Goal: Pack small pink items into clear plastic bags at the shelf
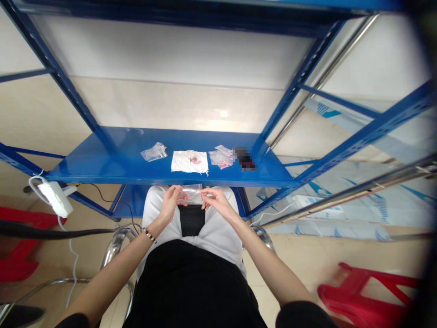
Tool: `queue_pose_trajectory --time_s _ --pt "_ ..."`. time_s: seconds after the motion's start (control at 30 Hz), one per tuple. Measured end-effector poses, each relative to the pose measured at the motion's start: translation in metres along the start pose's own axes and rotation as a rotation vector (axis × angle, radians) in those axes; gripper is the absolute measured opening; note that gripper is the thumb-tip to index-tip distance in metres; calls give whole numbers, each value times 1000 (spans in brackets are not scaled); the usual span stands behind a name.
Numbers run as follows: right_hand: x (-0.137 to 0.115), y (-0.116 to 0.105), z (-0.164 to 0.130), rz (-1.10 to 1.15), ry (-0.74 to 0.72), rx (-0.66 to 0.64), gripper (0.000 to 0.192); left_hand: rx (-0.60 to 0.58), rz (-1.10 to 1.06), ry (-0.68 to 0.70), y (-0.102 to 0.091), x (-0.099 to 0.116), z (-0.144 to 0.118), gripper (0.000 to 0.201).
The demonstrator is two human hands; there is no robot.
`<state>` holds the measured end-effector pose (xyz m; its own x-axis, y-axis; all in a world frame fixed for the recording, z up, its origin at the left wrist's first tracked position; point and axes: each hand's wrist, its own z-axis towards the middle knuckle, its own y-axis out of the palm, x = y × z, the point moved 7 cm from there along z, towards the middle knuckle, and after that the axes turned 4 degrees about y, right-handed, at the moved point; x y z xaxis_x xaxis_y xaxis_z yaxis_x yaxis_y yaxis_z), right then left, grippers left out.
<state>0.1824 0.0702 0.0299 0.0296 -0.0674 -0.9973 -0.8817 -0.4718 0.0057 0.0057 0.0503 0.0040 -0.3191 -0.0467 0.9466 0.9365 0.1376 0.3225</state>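
Over my lap, just in front of the shelf edge, a clear plastic bag is stretched between my hands, with small pink bits showing at its left end. My left hand pinches that left end. At the opposite end, my right hand has its fingertips closed on the bag's edge. A white cloth pouch lies flat on the shelf beyond them, and a small pile of pink pieces rests on it. To its right are clear bags with pink contents. Clear bags without visible contents lie to its left.
The blue shelf has uprights on both sides and a beam overhead. A dark pixelated object lies at its right. A white power strip hangs at the left. Red stools stand on the floor at both sides.
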Motion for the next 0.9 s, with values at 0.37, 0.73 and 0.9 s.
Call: queue_pose_trajectory --time_s 0.37,0.73,0.9 --pt "11 -9 7 -139 -41 98 33 -77 10 -2 10 6 -4 39" --pt "3 -7 6 -164 -52 102 41 -104 -18 -18 12 2 -4 41" --pt "-3 -7 4 -168 -78 67 39 -97 -30 -46 11 -2 -2 39"
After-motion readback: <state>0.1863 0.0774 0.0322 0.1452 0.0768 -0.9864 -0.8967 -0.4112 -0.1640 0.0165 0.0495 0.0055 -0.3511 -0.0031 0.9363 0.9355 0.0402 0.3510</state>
